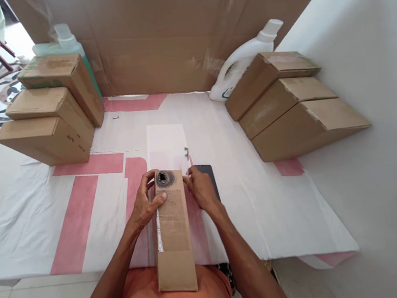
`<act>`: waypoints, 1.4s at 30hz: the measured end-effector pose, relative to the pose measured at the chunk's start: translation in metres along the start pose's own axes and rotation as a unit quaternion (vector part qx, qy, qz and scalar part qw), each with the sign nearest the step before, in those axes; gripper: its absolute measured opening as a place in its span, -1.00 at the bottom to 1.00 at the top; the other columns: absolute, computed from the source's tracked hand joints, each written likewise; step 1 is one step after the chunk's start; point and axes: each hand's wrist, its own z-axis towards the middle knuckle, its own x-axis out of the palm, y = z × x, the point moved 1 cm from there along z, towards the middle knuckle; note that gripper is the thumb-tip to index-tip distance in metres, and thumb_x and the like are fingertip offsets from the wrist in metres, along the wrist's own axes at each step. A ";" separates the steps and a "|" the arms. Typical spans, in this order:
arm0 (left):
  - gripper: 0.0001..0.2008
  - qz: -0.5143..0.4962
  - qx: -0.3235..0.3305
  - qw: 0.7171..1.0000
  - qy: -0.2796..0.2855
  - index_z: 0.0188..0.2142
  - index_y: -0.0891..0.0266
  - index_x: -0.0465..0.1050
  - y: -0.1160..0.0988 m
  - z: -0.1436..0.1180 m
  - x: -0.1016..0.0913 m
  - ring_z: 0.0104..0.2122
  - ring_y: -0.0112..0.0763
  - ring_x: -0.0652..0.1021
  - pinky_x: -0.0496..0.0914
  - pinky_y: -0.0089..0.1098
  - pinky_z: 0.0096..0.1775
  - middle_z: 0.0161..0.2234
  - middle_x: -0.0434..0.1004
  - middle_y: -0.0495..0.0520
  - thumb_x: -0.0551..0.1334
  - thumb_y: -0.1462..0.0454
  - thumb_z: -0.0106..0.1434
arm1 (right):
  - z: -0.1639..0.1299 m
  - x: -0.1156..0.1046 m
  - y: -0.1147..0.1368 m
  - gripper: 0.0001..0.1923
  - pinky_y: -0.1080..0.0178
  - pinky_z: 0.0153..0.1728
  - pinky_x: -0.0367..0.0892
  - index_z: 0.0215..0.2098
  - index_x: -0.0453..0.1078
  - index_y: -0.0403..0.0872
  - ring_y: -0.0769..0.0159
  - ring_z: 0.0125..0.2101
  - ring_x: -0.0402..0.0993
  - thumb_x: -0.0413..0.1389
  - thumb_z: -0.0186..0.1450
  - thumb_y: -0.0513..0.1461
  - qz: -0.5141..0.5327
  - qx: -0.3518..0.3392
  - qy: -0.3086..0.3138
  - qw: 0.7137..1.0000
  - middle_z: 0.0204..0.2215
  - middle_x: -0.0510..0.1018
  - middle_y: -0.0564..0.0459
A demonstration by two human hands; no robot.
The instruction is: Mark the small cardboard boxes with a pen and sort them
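Observation:
A long narrow cardboard box [175, 232] lies lengthwise in front of me, its near end over the table edge against my orange shirt. Near its far end is a small dark hole ringed by black scribbles. My left hand [148, 201] grips the box's left side, thumb on top beside the hole and fingers around the far corner. My right hand [202, 186] is at the box's far right edge, fingers curled and pinched; what lies between them is hidden. Partly under that hand is a dark flat object [208, 171]. Beyond the box lies a white rectangular sheet [166, 144].
Cardboard boxes stand in leaning rows at left [65, 134] and right [291, 120]. Behind them are a green-liquid jug [66, 39] and a white jug [244, 57]. A tall cardboard panel [166, 34] closes the back; a wall [369, 68] stands right. A red-and-white cloth [267, 208] covers the table.

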 end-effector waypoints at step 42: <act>-0.30 0.014 -0.004 1.000 -0.001 0.23 0.15 0.28 -0.001 0.001 -0.001 0.28 0.04 0.41 0.25 0.00 0.30 0.25 0.41 0.24 0.40 -0.05 0.22 | -0.107 -0.061 0.035 -0.58 0.11 -0.20 0.63 0.01 0.61 0.00 0.12 -0.21 0.70 0.41 0.26 -0.02 0.709 -0.022 0.173 0.683 -0.01 0.69 -0.10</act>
